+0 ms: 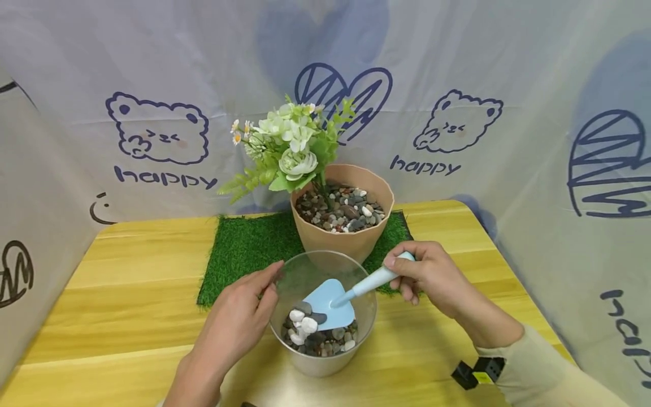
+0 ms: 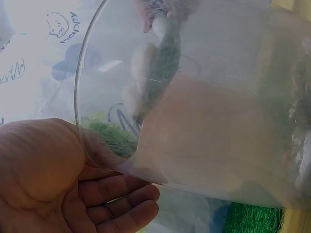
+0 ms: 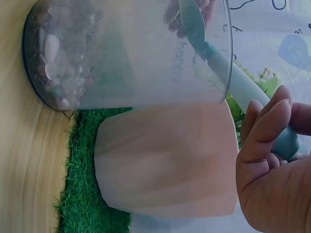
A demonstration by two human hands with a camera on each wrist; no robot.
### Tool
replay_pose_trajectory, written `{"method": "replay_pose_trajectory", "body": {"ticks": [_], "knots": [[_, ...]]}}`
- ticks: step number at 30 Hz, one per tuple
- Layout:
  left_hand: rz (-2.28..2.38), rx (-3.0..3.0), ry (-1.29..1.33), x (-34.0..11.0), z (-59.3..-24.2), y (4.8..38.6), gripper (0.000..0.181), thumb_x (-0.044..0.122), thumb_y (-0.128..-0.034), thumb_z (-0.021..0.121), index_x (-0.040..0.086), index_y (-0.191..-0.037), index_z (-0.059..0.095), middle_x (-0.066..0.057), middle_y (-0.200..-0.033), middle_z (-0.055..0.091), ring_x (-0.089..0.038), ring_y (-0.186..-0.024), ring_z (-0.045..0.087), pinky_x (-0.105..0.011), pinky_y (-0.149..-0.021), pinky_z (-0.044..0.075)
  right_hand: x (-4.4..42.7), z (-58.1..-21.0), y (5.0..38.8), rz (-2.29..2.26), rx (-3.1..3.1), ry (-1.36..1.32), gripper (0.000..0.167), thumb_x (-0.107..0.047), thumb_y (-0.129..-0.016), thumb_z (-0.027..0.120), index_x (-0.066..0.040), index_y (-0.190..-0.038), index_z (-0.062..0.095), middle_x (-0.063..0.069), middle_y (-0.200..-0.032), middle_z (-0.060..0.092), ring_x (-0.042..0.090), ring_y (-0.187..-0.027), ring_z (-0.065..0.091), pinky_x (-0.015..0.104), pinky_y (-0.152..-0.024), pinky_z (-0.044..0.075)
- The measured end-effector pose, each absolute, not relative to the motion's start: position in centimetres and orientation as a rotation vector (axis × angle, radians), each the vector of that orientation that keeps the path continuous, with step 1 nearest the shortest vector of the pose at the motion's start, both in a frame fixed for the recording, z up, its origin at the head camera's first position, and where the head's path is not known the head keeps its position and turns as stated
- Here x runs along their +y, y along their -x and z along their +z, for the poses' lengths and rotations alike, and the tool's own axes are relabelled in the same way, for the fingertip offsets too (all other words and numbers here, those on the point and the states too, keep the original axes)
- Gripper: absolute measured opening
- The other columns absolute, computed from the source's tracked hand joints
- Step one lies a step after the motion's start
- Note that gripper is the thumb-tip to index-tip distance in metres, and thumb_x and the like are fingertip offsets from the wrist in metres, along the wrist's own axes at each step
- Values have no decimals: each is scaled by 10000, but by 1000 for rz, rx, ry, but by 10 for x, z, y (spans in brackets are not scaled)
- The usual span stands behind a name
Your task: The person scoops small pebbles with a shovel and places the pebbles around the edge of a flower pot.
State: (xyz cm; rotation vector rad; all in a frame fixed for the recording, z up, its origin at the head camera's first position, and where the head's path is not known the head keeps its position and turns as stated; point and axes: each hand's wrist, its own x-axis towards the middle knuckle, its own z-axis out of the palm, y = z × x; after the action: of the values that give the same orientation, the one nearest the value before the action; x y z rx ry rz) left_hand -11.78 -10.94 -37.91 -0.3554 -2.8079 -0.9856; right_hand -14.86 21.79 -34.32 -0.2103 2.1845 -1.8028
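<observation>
My right hand (image 1: 424,274) grips the pale blue handle of a small plastic shovel (image 1: 330,302) between thumb and fingers. The shovel's blade is inside a clear plastic bucket (image 1: 373,305), with white and grey stones (image 1: 307,324) at its front end. More mixed pebbles (image 1: 335,342) lie at the bucket's bottom. On the bucket's left side, my left hand (image 1: 241,311) rests against the outer wall near the rim. The left wrist view shows that hand's fingers (image 2: 119,221) loosely extended beside the clear wall. Through the wall, stones (image 2: 143,60) on the blade look blurred.
Right behind the bucket stands a peach flowerpot (image 1: 341,240), filled with small pebbles and holding artificial white-green flowers (image 1: 297,141). The pot sits on a green turf mat (image 1: 244,254) on the wooden table (image 1: 127,294). A printed curtain (image 1: 229,56) closes off the back and sides.
</observation>
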Motion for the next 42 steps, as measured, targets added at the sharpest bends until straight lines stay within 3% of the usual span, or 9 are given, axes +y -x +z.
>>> {"method": "replay_pose_trajectory", "body": {"ticks": [3,10,15,23,33,38,42], "knots": [[-979,-2810,352,-110,-379,118,442,196,-1072,529,182,-1508,600,-89,-1449,667,-308,-1221,691,-541,-1047,563,218,-344,148,-1812,2197,199,223,-129,-1050,609,91,-1040,643,100,-703,660,114,-467,549,266,-424,492],[-957,-2820,343,-109,-380,118,441,202,-1065,542,182,-1500,609,-105,-1440,672,-252,-1044,681,-492,-946,589,219,-345,145,-1863,2238,158,247,-140,-1048,625,106,-1047,655,89,-681,667,113,-460,555,277,-416,504],[-958,-2823,342,-109,-379,119,445,204,-1059,552,177,-1499,610,-111,-1440,670,-286,-1161,693,-539,-1015,576,221,-345,144,-1903,2279,134,250,-142,-1054,617,104,-1042,664,54,-659,671,103,-446,551,279,-405,504],[-964,-2815,342,-109,-379,119,443,200,-1057,557,165,-1496,613,-115,-1430,677,-309,-1208,689,-552,-1036,566,228,-336,148,-2018,2311,127,217,-146,-1066,603,32,-967,677,27,-640,653,98,-422,524,279,-371,467],[-960,-2810,346,-109,-379,119,443,203,-1061,552,163,-1497,610,-112,-1446,666,-296,-1196,689,-550,-1041,564,235,-326,152,-2151,2303,158,203,-108,-1056,616,-25,-893,702,23,-616,641,95,-396,507,251,-357,442],[-954,-2808,348,-109,-379,119,441,192,-1061,548,169,-1497,612,-100,-1447,667,-237,-990,675,-484,-950,585,242,-314,157,-2321,2245,127,212,-88,-1046,632,-56,-856,721,27,-602,640,95,-387,502,220,-354,417],[-959,-2812,350,-110,-379,119,444,195,-1064,541,172,-1502,609,-95,-1446,669,-266,-1090,705,-508,-988,582,250,-301,167,-2374,2302,100,225,-123,-1036,669,-45,-833,727,32,-596,643,97,-385,502,215,-350,418]]}}
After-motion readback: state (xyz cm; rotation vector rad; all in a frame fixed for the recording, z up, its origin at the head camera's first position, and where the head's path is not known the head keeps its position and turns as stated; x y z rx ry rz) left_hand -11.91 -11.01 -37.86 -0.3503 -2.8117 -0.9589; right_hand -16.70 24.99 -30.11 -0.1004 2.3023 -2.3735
